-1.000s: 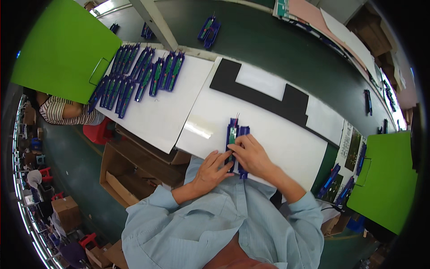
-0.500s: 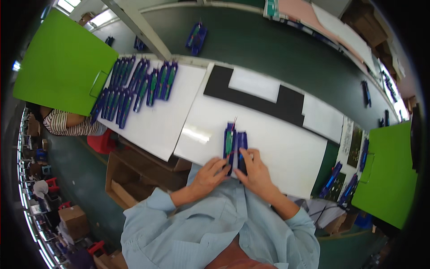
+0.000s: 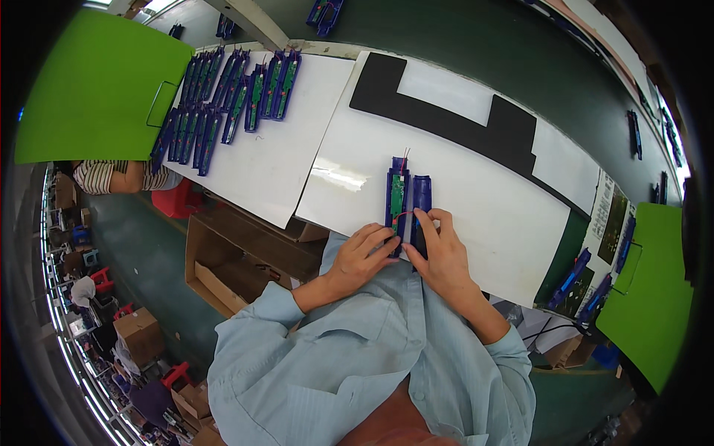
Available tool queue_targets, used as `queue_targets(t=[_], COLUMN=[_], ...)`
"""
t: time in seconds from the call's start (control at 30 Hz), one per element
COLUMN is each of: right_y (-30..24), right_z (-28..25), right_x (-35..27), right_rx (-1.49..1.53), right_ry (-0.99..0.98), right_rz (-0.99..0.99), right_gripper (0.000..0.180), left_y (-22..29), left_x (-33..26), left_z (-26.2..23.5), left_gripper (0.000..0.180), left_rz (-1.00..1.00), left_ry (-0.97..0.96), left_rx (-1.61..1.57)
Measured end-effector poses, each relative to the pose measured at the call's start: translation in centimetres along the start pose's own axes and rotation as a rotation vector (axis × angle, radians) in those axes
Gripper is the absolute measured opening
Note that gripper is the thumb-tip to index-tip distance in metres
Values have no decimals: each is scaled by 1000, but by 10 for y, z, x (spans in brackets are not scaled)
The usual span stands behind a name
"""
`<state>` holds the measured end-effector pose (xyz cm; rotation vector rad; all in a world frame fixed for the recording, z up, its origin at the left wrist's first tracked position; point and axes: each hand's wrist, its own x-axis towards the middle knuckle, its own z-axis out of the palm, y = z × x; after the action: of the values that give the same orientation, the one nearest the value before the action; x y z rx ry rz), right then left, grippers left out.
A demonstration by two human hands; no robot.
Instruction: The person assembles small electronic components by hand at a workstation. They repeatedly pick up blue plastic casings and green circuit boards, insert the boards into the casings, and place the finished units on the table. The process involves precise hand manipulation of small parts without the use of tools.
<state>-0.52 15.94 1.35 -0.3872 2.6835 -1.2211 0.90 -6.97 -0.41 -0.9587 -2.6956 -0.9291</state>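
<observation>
Two long blue plastic housing halves lie side by side at the near edge of the white work surface. In the left one sits a narrow green circuit board (image 3: 398, 192), with thin red wires standing up from its far end. My left hand (image 3: 361, 259) has its fingertips closed on the near end of this half. The other half, a blue housing shell (image 3: 422, 191), is pinched between the thumb and forefinger of my right hand (image 3: 446, 249). A thin red wire (image 3: 402, 215) bridges the two halves near my fingertips.
Rows of blue housings with boards (image 3: 253, 97) lie on a white board at left. Green panels (image 3: 97, 89) flank both sides. A black L-shaped mat (image 3: 446, 115) lies ahead, with a dark green belt beyond. More blue housings (image 3: 570, 280) lie at right. A person sits at left.
The whole view has shifted, so the bench and housings appear higher in the picture. Both hands stay at the same two housing halves, with little visible finger movement.
</observation>
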Motion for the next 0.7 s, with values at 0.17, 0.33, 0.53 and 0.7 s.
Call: queue_targets(t=[0.17,0.33,0.53,0.7], right_y=[0,-1,68,128], right_z=[-3,-57,-138,-142], right_x=[1,22,151,241], right_rx=[90,273,42,51], right_ry=[13,-5,142,755], right_rz=[-26,13,98,-185], right_gripper=[61,56,55,62], left_y=[3,21,-34,-96], left_x=[0,50,239,366], left_z=[-2,-31,-10,31], left_gripper=[48,43,29,32], left_rz=[-24,65,169,266], left_ry=[-15,34,29,227], left_rx=[-48,-62,90,154])
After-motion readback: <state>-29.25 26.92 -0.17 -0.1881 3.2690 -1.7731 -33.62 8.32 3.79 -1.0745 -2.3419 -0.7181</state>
